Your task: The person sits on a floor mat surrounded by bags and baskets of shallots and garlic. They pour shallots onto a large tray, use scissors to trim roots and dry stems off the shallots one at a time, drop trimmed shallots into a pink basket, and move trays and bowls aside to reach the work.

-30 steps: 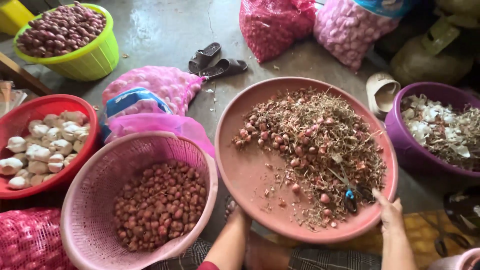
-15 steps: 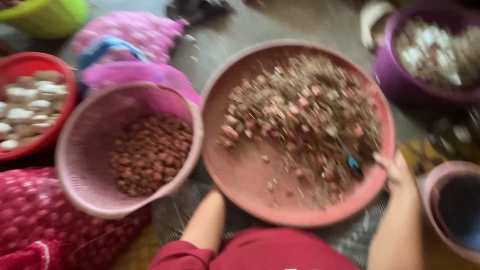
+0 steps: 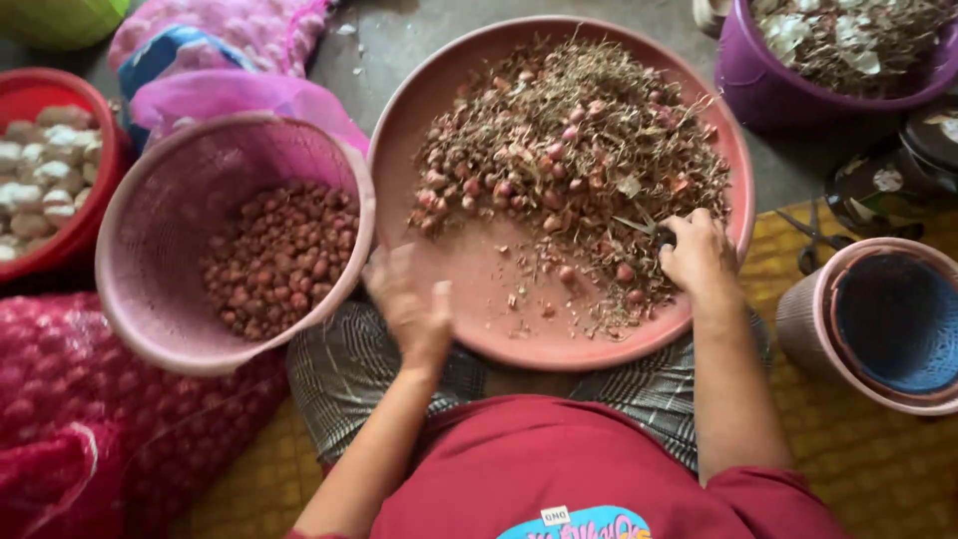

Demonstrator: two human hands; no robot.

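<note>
Two hands are over the round pink tray, which rests on my lap.

**Observer:** State each hand's grip.

**Operator:** My right hand sits at the tray's right edge, fingers closed around small scissors whose blades point into the pile of shallots and dry husk. My left hand is at the tray's near-left edge and motion-blurred; I cannot tell whether its fingers are apart or closed on a bulb.

**Observer:** Where does the material lie?

**Operator:** Untrimmed bulbs and husk fill the far and right part of the tray. The near-left part is mostly bare, with a few loose bulbs. Clean shallots lie in the pink mesh basket, touching the tray's left edge.

**Observer:** Recommended handling for this step?

**Operator:** My judgement:
1. Pick one bulb at a time from the pile's near margin.
2. Keep the scissor tips low and angled away from the left fingers.
3. Clip over the tray so waste falls onto it.
4. Drop the trimmed bulb straight over the basket rim, since the two rims meet.

**Observer:** Surroundings?

**Operator:** Purple tub of peelings beyond the tray's far-right edge; red bowl of pale bulbs at far left.
</note>
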